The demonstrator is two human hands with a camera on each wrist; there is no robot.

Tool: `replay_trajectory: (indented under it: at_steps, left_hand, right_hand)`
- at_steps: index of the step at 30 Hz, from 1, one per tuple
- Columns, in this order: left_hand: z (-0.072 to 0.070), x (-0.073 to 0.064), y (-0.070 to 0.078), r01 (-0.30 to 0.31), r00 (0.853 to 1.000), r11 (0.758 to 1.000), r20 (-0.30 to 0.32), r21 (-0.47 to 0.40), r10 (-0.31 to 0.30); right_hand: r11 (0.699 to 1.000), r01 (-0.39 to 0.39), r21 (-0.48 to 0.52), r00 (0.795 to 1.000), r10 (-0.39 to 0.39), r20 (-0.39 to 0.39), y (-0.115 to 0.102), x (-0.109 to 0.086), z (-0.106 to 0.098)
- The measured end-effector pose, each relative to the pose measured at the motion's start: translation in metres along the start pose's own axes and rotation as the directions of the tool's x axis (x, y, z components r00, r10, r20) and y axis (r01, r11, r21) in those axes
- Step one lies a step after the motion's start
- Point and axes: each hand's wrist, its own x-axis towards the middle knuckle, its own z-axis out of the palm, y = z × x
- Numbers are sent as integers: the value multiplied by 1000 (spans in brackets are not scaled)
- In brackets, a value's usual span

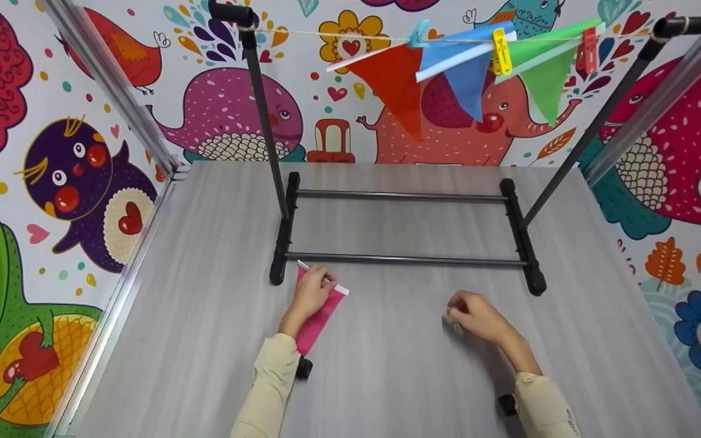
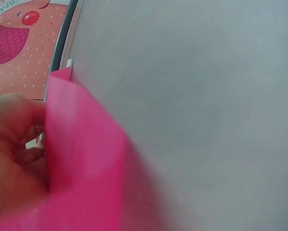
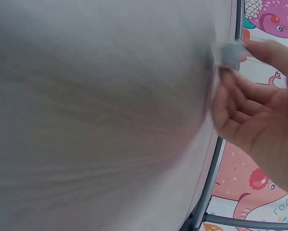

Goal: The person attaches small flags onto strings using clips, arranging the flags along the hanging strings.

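My left hand (image 1: 310, 296) grips a pink triangular pennant (image 1: 319, 323) near its white top edge, just in front of the rack's front bar. In the left wrist view the pink cloth (image 2: 86, 144) bends away from the fingers and covers part of them. On the right, my right hand (image 1: 478, 315) pinches a small pale grey-blue piece (image 3: 231, 54) between thumb and fingers, low over the table. That piece is blurred and mostly covered, so its kind is unclear.
A black rack (image 1: 411, 260) stands behind both hands. From its string (image 1: 338, 34) hang a red pennant (image 1: 394, 79), a blue pennant (image 1: 469, 73) and a green pennant (image 1: 548, 79). Light blue (image 1: 418, 33), yellow (image 1: 501, 52) and red (image 1: 588, 50) clothespins sit on the line.
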Motion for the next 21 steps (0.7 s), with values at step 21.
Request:
replay_trajectory:
  at_steps: [21]
  left_hand:
    - [-20, 6, 16, -144, 986, 948, -43, 284, 162]
  right_hand:
    - [965, -9, 262, 945, 94, -313, -30, 13, -19]
